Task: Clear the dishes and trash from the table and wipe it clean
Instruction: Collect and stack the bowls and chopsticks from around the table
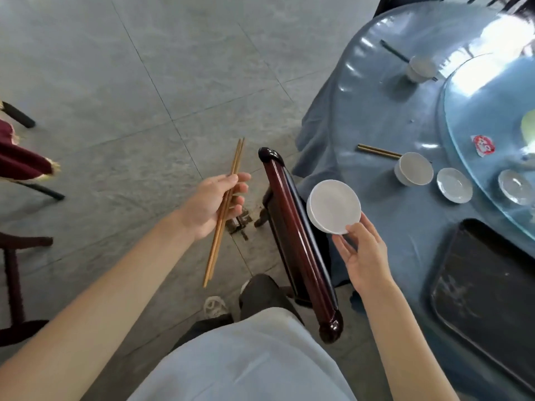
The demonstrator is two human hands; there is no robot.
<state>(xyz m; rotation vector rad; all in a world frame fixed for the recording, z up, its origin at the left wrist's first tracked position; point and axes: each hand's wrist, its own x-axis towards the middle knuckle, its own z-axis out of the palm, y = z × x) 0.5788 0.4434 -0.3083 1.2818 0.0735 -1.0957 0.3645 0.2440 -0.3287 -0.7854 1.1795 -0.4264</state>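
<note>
Left hand (215, 199) mid-frame, over the floor: fingers curled round a pair of chopsticks (224, 211), held near the upper third, long ends hanging down and free. Loose-ish looking grip, so could easily slip one stick out and drop it on the tiles.

Centre: dark chair back (298, 235) standing between the body and the table.

Right hand (363, 256) just right of the chair: pinching a white bowl (333, 206) by its near rim, thumb on top, fingers underneath, bowl out over the chair and table edge. Rim-only hold, so a tilt or a knock on the chair rail probably sends it down. Looks empty.

Right side, on the blue cloth of the table (405, 117): a second bowl (414, 169) with chopsticks beside it, then a saucer (454, 185), both looking empty. Another small dish (516, 186) on the glass turntable (474, 117), plus a red wrapper (482, 144). Far cup (421, 68) in the upper right, contents not visible. Black tray (486, 287) lower right, nothing in it besides some smudges.

Plenty still to clear, wiping not started. Reaching over the chair with both hands full: risky.
</note>
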